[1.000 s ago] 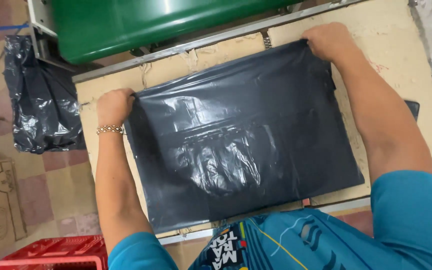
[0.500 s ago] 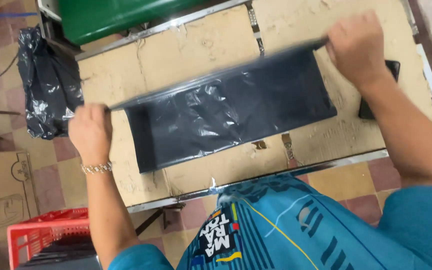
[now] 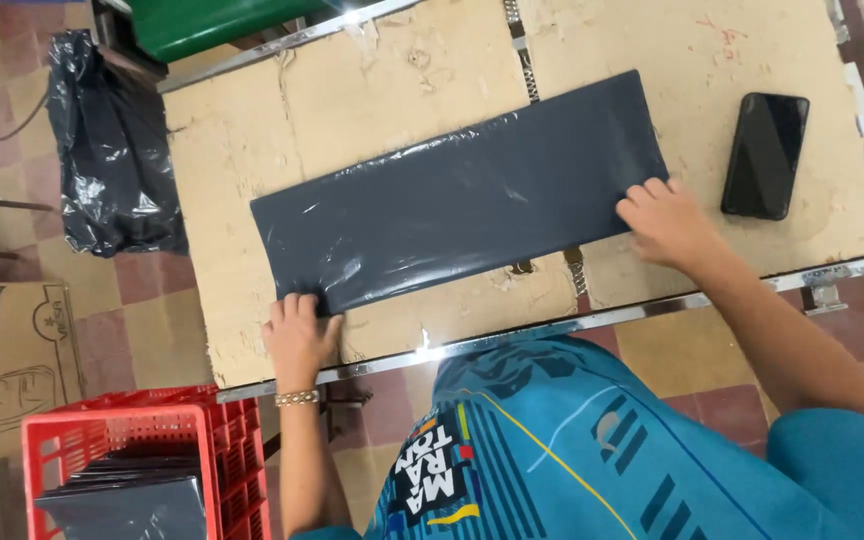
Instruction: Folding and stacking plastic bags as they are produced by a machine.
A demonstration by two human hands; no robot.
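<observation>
A dark grey plastic bag [image 3: 462,195], folded into a long flat strip, lies slantwise across the worn wooden table [image 3: 242,330]. My left hand [image 3: 299,335], with a bracelet on its wrist, presses the strip's near left corner. My right hand [image 3: 667,222] rests with its fingers on the strip's near right corner. Both hands lie flat on the bag and pinch nothing.
A black phone [image 3: 765,154] lies on the table to the right of my right hand. A red crate [image 3: 117,465] with folded dark bags stands on the floor at lower left. A full black bin bag [image 3: 107,150] hangs left of the table; a green object [image 3: 222,22] sits behind.
The bag was spread wide a second ago, then its far edge was pulled over toward me. It now lies folded in a narrow strip, and both hands moved to its near corners.
</observation>
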